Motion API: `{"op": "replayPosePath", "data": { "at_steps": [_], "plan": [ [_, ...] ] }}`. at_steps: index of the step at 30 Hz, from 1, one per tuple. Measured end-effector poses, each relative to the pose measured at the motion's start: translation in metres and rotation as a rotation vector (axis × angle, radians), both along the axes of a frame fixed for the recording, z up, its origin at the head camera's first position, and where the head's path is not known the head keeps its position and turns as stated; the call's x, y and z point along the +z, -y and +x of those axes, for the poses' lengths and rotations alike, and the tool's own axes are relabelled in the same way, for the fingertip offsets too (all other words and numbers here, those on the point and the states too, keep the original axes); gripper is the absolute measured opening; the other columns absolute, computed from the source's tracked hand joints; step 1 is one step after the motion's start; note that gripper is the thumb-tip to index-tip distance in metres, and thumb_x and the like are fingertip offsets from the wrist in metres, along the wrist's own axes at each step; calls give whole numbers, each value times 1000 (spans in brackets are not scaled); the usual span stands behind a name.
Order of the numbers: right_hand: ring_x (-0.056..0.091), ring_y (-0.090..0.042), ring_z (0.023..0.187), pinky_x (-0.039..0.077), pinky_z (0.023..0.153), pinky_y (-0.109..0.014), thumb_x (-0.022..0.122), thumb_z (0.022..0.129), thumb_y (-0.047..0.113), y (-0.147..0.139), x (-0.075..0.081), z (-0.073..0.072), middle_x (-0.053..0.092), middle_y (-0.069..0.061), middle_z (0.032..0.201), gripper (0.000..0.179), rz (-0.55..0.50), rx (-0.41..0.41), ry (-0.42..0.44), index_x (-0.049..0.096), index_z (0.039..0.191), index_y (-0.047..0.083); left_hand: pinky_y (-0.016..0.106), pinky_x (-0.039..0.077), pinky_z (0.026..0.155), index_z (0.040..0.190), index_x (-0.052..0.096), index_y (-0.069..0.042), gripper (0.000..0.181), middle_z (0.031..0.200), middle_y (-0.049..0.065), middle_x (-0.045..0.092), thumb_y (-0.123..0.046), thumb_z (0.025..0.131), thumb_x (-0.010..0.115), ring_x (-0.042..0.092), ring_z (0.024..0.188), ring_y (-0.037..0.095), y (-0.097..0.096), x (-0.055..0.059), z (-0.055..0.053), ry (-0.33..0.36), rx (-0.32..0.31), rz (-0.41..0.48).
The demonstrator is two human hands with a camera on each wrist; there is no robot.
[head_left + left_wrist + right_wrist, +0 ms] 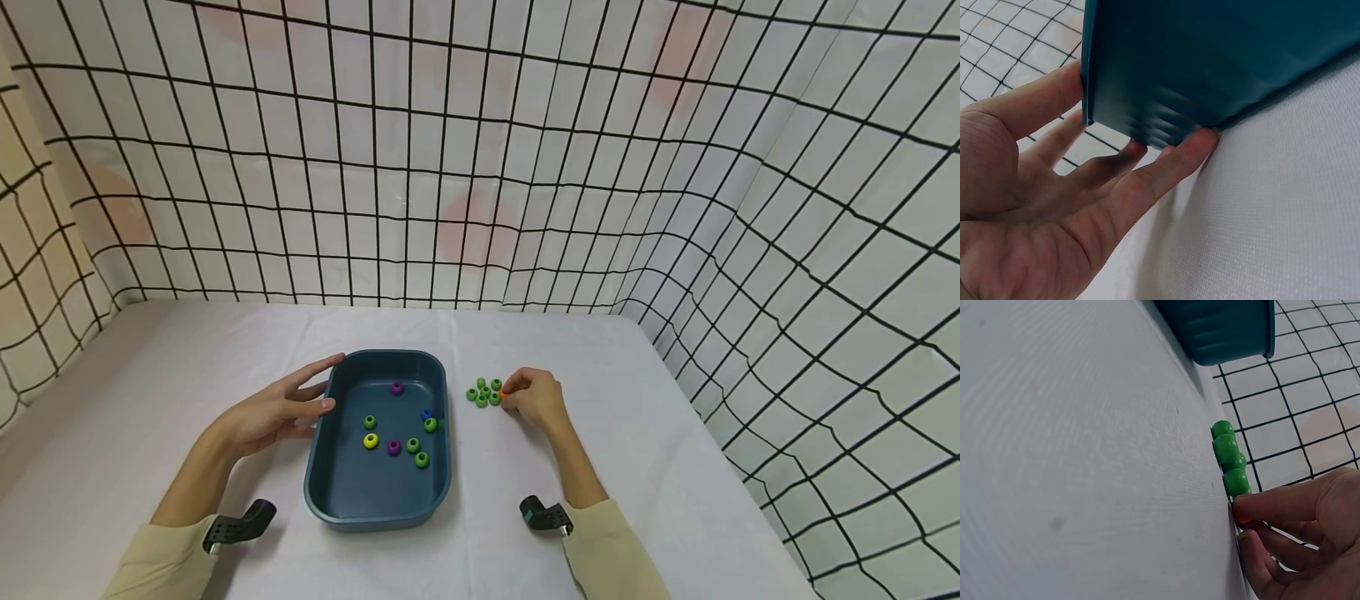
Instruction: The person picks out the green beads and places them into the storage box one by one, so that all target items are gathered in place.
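My right hand (536, 398) pinches an orange bead (504, 394) between thumb and fingertips, low over the white cloth. Right beside it lies a cluster of several green beads (482, 401), which show up as a row in the right wrist view (1225, 449). To the left stands a dark blue tray (375, 504). My left hand (266, 415) rests against the tray's left side with fingers spread. In the left wrist view, one fingertip touches low on the outer wall, near the cloth, while the thumb meets the rim.
Inside the tray are several green beads (422, 460), two purple beads (397, 388), a yellow bead (371, 442) and a blue bead (427, 414). A black net (480, 179) borders the table at the back and sides. Each sleeve carries a black wrist camera (546, 515).
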State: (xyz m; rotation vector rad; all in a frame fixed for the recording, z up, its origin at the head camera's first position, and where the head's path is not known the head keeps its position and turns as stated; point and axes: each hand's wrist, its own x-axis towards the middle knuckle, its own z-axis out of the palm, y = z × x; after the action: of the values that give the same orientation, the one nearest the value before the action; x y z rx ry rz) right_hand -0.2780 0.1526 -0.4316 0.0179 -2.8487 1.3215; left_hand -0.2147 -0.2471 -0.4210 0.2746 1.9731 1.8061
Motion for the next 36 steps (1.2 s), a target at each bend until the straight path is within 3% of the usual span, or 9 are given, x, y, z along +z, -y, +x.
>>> {"op": "replayPosePath", "data": {
  "at_steps": [10,22,36],
  "plan": [
    [64,-16,75,48,64,-24,80,78,2,-1,-1,0,74,-3,82,12,7,-13,-30,72,86,7,59,51,100,164,11,-27,78,169,27,3,-16,103,58,31,144,57,0,0,-1,2,-1,2],
    [64,-17,71,53,60,-24,79,82,6,2,14,3,74,-8,90,11,-55,-16,-59,71,89,6,61,49,102,164,11,-28,78,169,25,1,-19,103,59,28,146,56,1,-1,-1,-2,7,-22],
    [67,-24,73,54,60,-26,81,83,8,21,49,22,76,-7,96,12,-136,66,-108,71,89,9,60,50,101,164,11,-28,77,169,26,2,-18,104,58,31,145,56,1,-1,-1,-3,-8,-9]
  ]
}}
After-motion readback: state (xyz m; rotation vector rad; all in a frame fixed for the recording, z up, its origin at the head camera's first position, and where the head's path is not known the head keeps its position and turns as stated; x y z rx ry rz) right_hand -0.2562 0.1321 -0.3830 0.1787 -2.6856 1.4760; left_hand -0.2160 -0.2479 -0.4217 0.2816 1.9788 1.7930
